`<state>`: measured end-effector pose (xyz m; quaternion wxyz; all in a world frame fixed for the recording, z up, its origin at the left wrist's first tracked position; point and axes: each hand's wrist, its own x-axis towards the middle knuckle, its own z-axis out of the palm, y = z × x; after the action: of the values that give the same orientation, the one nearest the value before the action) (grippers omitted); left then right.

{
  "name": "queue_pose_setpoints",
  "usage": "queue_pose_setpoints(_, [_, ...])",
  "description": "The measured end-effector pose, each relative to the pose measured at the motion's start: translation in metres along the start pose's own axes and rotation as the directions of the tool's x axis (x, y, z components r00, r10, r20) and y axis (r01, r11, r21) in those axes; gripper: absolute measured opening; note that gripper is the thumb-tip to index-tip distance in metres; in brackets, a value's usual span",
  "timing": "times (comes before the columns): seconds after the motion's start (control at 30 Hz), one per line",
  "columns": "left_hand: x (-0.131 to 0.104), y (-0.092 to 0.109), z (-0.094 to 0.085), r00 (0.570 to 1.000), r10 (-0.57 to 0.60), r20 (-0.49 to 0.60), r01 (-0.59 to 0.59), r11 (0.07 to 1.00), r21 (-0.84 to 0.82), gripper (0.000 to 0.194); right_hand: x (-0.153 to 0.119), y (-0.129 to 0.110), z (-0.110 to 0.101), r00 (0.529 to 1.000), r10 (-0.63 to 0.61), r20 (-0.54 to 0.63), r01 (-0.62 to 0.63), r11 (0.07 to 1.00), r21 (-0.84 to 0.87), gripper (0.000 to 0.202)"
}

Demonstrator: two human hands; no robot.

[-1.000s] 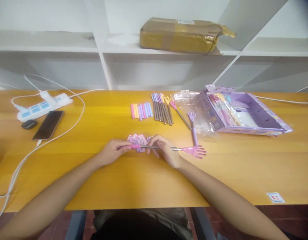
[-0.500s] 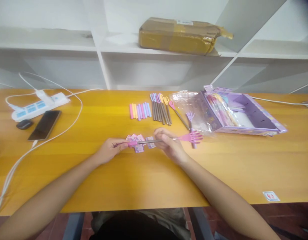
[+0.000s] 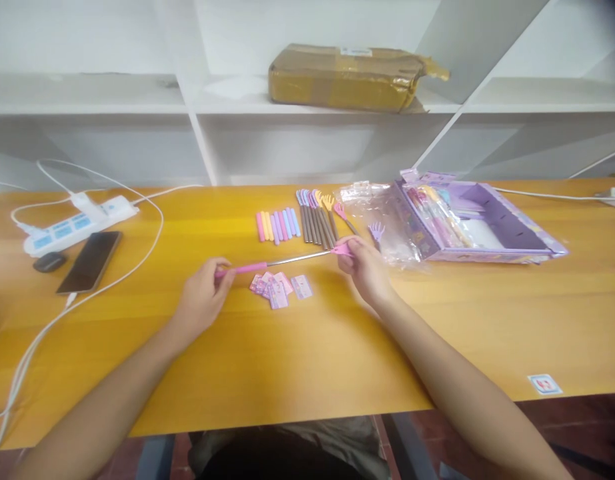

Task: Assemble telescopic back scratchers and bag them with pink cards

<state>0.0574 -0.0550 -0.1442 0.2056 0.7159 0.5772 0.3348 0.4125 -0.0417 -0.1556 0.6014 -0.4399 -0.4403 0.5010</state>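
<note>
A pink back scratcher (image 3: 300, 257) with a thin metal rod stretches between my hands above the table. My left hand (image 3: 203, 290) pinches the end of its pink handle grip. My right hand (image 3: 367, 267) is closed round its pink claw head, hiding most of it. Small printed cards (image 3: 278, 293) lie overlapped below the rod, with a single card (image 3: 302, 287) beside them. Beyond stand rows of coloured handle sleeves (image 3: 278, 225) and several scratchers with metal rods (image 3: 317, 223). A pink-headed scratcher (image 3: 341, 212) and a purple-headed one (image 3: 376, 232) lie near my right hand.
An open purple box (image 3: 507, 257) holds wrapped pieces, with a clear plastic bag (image 3: 402, 247) to its left. A power strip (image 3: 82, 227), phone (image 3: 90, 262), black case (image 3: 49, 262) and white cables occupy the left. A taped parcel (image 3: 347, 80) sits on the shelf.
My hands have moved apart. My left hand slid left along with the handle, showing more pink grip, and my right hand shifted from the rod onto the claw head.
</note>
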Motion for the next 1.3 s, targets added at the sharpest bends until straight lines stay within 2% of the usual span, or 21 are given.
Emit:
queue_pose_setpoints(0.03, [0.003,-0.003,-0.001,0.999,-0.018,-0.029,0.016,0.998,-0.055,0.03,-0.001,0.0,0.001,1.0,-0.002,0.0,0.002,1.0,-0.005,0.032])
queue_pose_setpoints(0.1, [0.007,-0.007,-0.001,0.996,-0.073,-0.043,0.059,0.961,-0.27,0.03,-0.002,-0.002,0.004,1.0,-0.01,-0.002,0.01,1.0,-0.02,0.033])
queue_pose_setpoints(0.17, [0.009,-0.009,0.002,0.989,-0.146,-0.007,0.119,0.831,-0.543,0.03,-0.003,-0.004,0.005,1.0,-0.021,-0.002,0.021,0.998,-0.053,0.034])
queue_pose_setpoints(0.23, [0.01,-0.008,0.004,0.976,-0.213,0.041,0.171,0.642,-0.747,0.03,-0.003,-0.006,0.005,0.999,-0.037,0.01,0.038,0.993,-0.112,0.035])
queue_pose_setpoints(0.33, [0.011,-0.006,0.006,0.959,-0.277,0.065,0.189,0.447,-0.874,0.028,-0.002,-0.006,0.002,0.996,-0.069,0.052,0.079,0.968,-0.239,0.035])
queue_pose_setpoints(0.43, [0.014,-0.005,0.004,0.949,-0.31,0.055,0.171,0.362,-0.916,0.029,-0.001,-0.004,-0.003,0.989,-0.112,0.096,0.141,0.912,-0.385,0.033])
queue_pose_setpoints(0.5, [0.016,-0.007,0.003,0.947,-0.318,0.049,0.16,0.333,-0.929,0.029,-0.001,-0.003,-0.006,0.974,-0.185,0.133,0.227,0.839,-0.494,0.03])
queue_pose_setpoints(0.57, [0.017,-0.009,0.001,0.948,-0.316,0.037,0.15,0.341,-0.928,0.029,-0.001,-0.003,-0.009,0.947,-0.273,0.171,0.32,0.745,-0.584,0.026])
queue_pose_setpoints(0.63, [0.017,-0.01,0.0,0.951,-0.308,0.012,0.138,0.39,-0.911,0.029,-0.001,-0.005,-0.01,0.919,-0.343,0.194,0.384,0.667,-0.639,0.023])
queue_pose_setpoints(0.73, [0.016,-0.009,-0.002,0.96,-0.282,0.002,0.142,0.476,-0.868,0.033,-0.001,-0.008,-0.013,0.893,-0.403,0.202,0.427,0.614,-0.664,0.021])
queue_pose_setpoints(0.97, [0.01,-0.007,0.0,0.98,-0.192,0.062,0.166,0.595,-0.786,0.043,0.003,-0.012,-0.02,0.877,-0.443,0.189,0.449,0.61,-0.653,0.024])
queue_pose_setpoints(1.3, [0.009,-0.02,-0.003,0.993,-0.114,0.033,0.1,0.661,-0.743,0.033,0.0,-0.02,-0.02,0.848,-0.455,0.272,0.518,0.601,-0.609,0.023])
